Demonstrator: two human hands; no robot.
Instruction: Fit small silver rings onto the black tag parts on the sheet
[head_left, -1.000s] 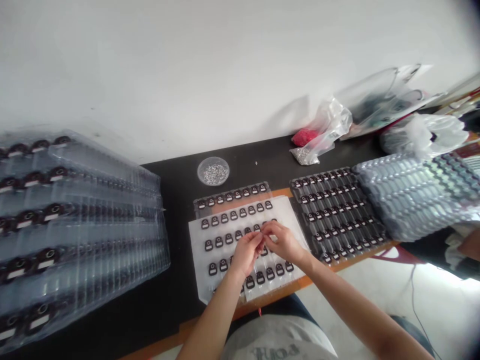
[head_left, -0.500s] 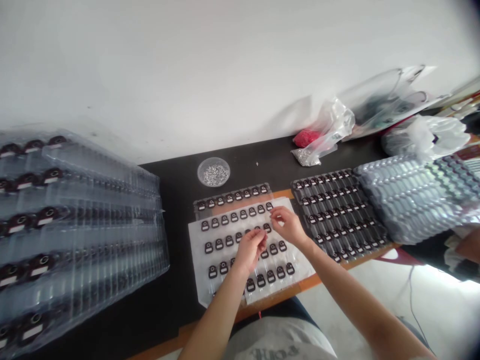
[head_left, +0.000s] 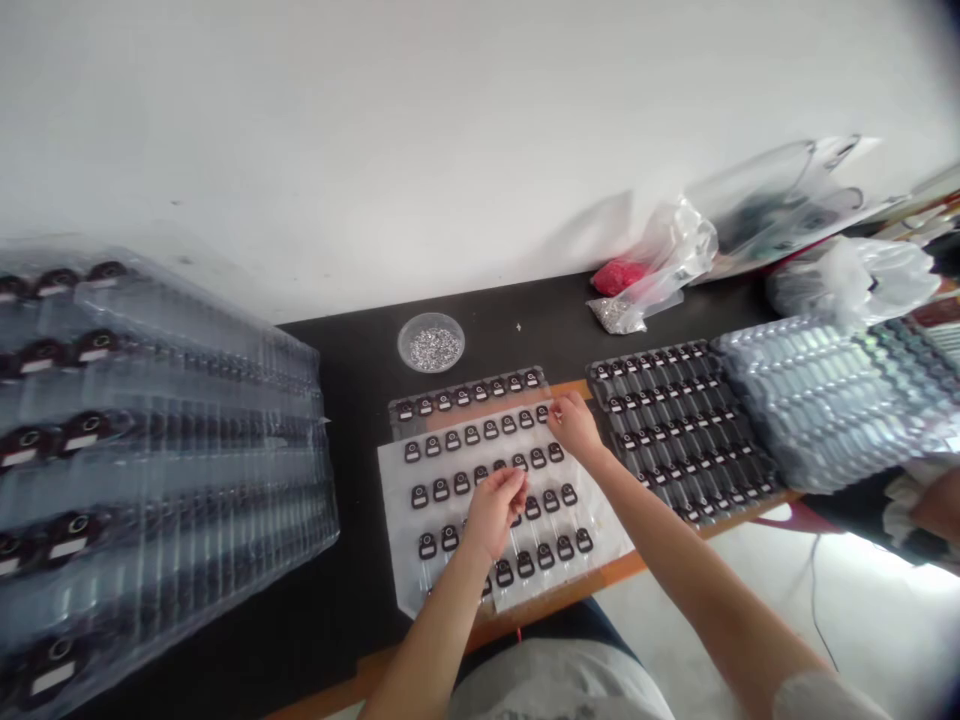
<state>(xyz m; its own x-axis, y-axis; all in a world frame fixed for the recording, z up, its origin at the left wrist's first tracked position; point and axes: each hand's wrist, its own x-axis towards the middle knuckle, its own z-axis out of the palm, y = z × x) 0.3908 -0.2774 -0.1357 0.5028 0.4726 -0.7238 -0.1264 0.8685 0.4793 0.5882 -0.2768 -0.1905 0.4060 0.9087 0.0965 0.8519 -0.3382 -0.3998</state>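
Observation:
Rows of small black pieces (head_left: 472, 434), each with a ring mark and a white label, lie on a white sheet (head_left: 397, 520) over a clear plastic tray (head_left: 543, 377). My right hand (head_left: 576, 425) is at the sheet's upper right, fingertips pinched beside the end piece (head_left: 542, 413) of the upper row. Whatever is between those fingertips is too small to make out. My left hand (head_left: 495, 510) hovers over the middle rows, thumb and fingers pressed together and hiding several pieces. Its grip contents cannot be seen either.
A round clear dish (head_left: 431, 343) of tiny silvery parts stands behind the sheet. Tall stacked trays (head_left: 225, 420) fill the left side. Another filled tray (head_left: 675, 430) and stacked clear trays (head_left: 832, 400) are at right. Plastic bags (head_left: 622, 312) lie by the wall. A person's arm (head_left: 941, 500) shows far right.
My right hand has shifted slightly right and up, its fingers more curled, uncovering a piece in the second row. My left hand has moved slightly left and down. The view has shifted a little.

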